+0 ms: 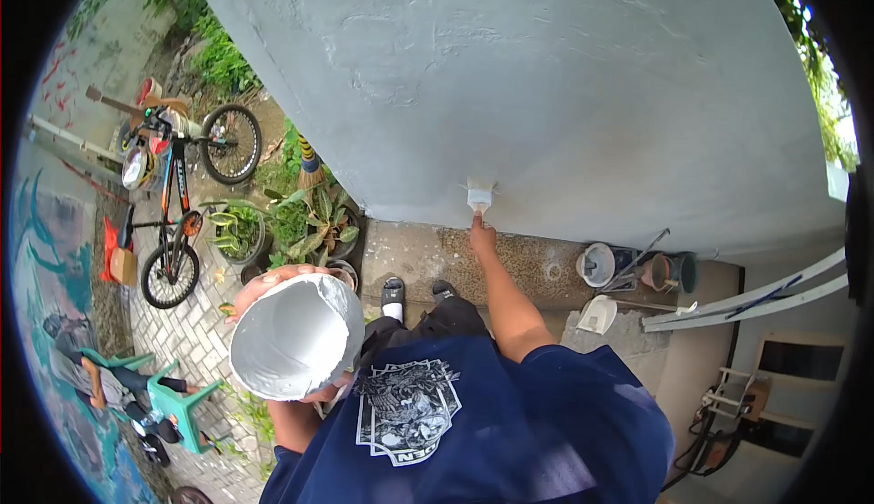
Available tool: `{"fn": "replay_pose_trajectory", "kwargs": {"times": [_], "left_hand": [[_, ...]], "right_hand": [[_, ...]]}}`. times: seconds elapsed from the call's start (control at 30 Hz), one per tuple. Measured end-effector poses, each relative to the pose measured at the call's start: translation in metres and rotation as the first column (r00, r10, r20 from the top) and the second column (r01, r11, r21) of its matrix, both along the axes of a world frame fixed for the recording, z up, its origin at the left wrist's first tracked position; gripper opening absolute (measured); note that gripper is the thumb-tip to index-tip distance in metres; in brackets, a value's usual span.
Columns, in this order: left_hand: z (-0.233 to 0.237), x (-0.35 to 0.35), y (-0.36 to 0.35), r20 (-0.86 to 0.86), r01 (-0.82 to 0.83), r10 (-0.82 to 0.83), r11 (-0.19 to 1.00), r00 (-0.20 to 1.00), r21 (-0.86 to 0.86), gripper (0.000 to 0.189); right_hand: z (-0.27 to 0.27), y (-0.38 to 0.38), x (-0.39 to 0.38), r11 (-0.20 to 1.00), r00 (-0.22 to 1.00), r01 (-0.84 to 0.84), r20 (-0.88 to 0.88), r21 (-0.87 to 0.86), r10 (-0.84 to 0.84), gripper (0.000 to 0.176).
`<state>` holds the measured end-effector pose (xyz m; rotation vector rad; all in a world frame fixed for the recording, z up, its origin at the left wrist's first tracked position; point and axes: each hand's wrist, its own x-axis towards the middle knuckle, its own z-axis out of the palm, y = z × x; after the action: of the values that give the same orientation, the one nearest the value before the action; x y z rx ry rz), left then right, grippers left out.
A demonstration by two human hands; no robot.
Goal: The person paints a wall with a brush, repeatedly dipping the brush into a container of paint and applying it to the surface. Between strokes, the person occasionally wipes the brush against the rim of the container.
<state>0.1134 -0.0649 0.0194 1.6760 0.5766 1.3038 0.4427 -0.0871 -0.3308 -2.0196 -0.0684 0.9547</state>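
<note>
My left hand [259, 293] is wrapped round a paint-smeared tub [296, 336], held in front of my body on the left. White paint coats its inside and rim. Out ahead, my right hand [482, 234] grips a wide paintbrush [480, 198] by the handle, with the index finger stretched along it. The brush's bristles are splayed against the lower part of the grey wall [546, 94]. Fresh-looking streaks on the wall are hard to tell apart from its base coat.
Buckets [597, 265] and a white container [597, 315] stand on the right. Potted plants [238, 235], a broom [310, 172] and a bicycle [179, 185] are on the left. A person [109, 386] sits near a green chair [182, 406]. A concrete ledge [401, 249] runs along the wall.
</note>
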Motion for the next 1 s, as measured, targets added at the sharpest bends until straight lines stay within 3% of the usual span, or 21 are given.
{"fn": "replay_pose_trajectory", "kwargs": {"times": [0.17, 0.23, 0.5, 0.57, 1.0], "left_hand": [[-0.038, -0.014, -0.032, -0.018, -0.198, 0.197, 0.979, 0.98, -0.04, 0.11], [-0.046, -0.008, -0.044, -0.011, -0.249, 0.249, 0.967, 0.969, -0.046, 0.112], [-0.016, 0.054, -0.089, 0.076, -0.387, 0.403, 0.907, 0.912, -0.163, 0.066], [-0.006, 0.071, -0.097, 0.091, -0.398, 0.42, 0.898, 0.903, -0.19, 0.055], [-0.009, 0.103, -0.117, -0.01, -0.484, 0.487, 0.866, 0.873, -0.127, 0.057]], "right_hand": [[0.022, -0.034, 0.001, 0.962, 0.956, -0.036, -0.272, 0.27, 0.113, 0.041], [0.021, -0.039, 0.003, 0.964, 0.952, -0.025, -0.287, 0.266, 0.104, 0.039], [0.036, -0.028, 0.049, 0.929, 0.958, -0.031, -0.254, 0.369, 0.133, 0.04], [0.035, -0.032, 0.057, 0.915, 0.951, -0.099, -0.233, 0.392, 0.203, 0.039], [0.028, -0.022, 0.062, 0.909, 0.903, -0.065, -0.364, 0.411, 0.229, 0.041]]}}
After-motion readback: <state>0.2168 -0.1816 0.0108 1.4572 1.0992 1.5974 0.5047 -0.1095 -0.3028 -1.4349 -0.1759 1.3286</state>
